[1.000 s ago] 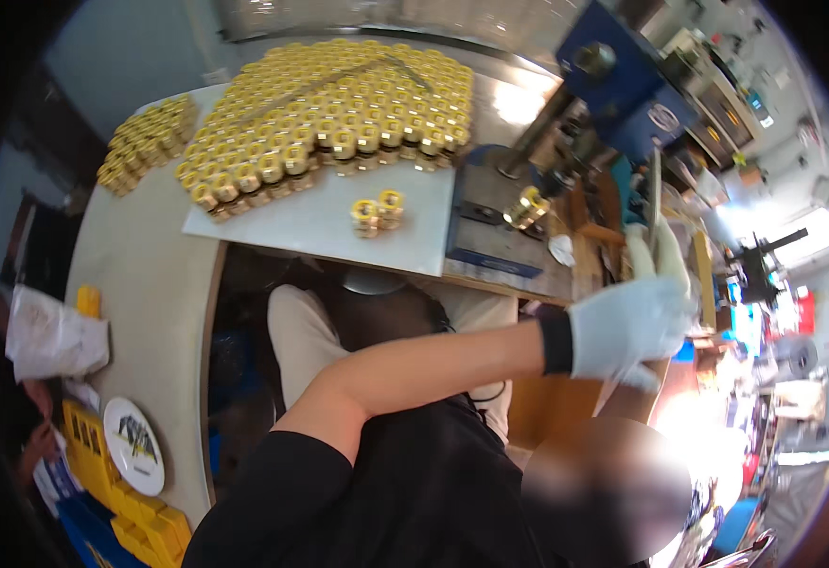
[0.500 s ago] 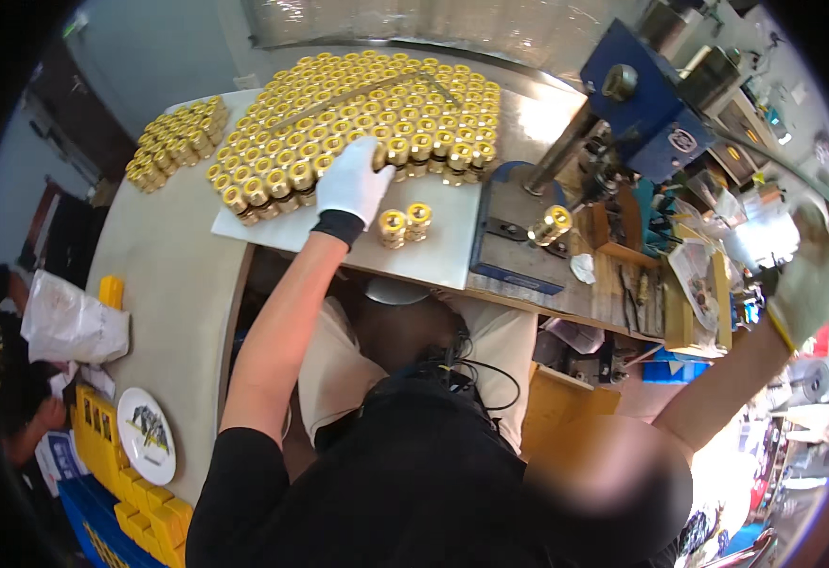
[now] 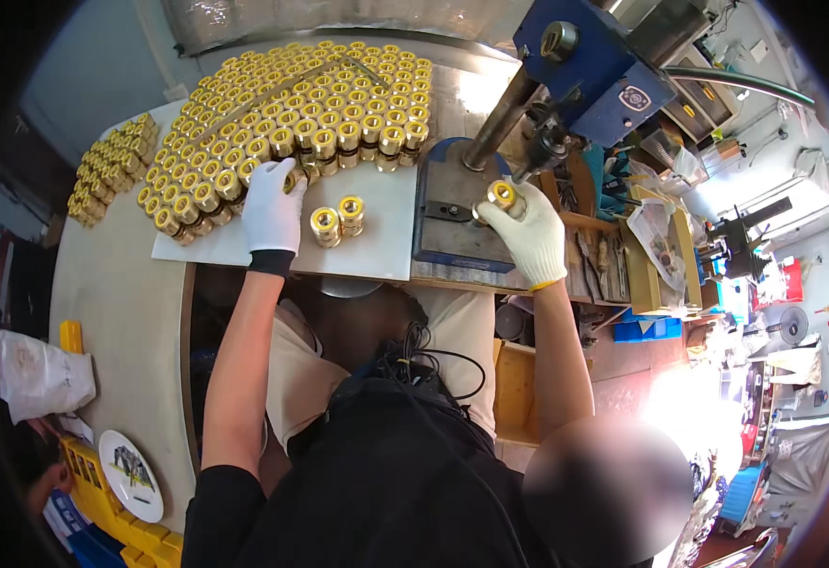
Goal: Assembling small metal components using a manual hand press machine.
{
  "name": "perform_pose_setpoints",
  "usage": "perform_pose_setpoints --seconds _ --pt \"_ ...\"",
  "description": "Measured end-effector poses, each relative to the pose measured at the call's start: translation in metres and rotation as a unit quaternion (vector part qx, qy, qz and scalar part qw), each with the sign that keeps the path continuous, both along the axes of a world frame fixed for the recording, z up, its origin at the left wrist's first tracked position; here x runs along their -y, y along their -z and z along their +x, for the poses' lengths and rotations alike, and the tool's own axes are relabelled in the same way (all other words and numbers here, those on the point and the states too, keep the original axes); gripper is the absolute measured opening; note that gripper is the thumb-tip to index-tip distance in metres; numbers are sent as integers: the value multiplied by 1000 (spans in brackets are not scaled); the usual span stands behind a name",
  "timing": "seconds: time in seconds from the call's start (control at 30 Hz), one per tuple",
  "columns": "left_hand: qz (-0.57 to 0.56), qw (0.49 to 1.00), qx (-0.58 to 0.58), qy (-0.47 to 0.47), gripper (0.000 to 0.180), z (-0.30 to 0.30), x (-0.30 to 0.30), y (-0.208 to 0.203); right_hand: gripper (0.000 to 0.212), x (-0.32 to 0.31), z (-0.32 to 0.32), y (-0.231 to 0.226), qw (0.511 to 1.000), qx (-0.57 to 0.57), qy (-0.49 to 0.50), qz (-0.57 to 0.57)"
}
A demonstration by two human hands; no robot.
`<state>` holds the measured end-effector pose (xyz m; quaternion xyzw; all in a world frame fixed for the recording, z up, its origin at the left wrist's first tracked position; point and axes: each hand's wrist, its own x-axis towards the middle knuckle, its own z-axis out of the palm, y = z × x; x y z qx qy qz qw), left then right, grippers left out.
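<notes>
My left hand point(image 3: 273, 210), in a white glove with a black cuff, is closed on a brass fitting point(image 3: 292, 180) at the front edge of a large block of similar brass fittings point(image 3: 273, 118). My right hand point(image 3: 530, 239), in a cream knitted glove, grips another brass fitting point(image 3: 502, 195) over the base point(image 3: 448, 241) of a blue bench press point(image 3: 590, 76). The press's spindle is just above and to the right of that piece. Two loose brass fittings point(image 3: 337, 223) stand upright on the white board point(image 3: 377, 246) between my hands.
A smaller group of brass fittings point(image 3: 112, 166) stands at far left. Flat strips point(image 3: 277, 99) lie across the large block. The press lever point(image 3: 741, 82) reaches right. Hand tools point(image 3: 599, 265) and a wooden-sided box point(image 3: 656, 260) lie right of the press. Yellow bins point(image 3: 88, 473) and a plate point(image 3: 132, 476) are lower left.
My right hand has come from the press lever at far right to the brass fitting on the press base. My left hand stays at the block's front edge. The whole view has shifted.
</notes>
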<state>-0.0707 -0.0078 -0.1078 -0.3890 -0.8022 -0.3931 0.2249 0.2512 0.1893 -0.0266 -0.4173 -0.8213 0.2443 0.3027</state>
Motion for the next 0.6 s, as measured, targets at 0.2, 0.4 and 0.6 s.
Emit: perform_pose_setpoints --seconds 0.2,0.4,0.6 --pt "55 985 165 1 40 -3 23 17 61 6 -11 3 997 -62 55 4" --pt "100 967 234 21 39 5 23 24 52 46 -7 -12 984 -147 82 -56" --pt "190 934 300 49 40 6 27 32 48 114 -49 22 983 -89 -95 -129"
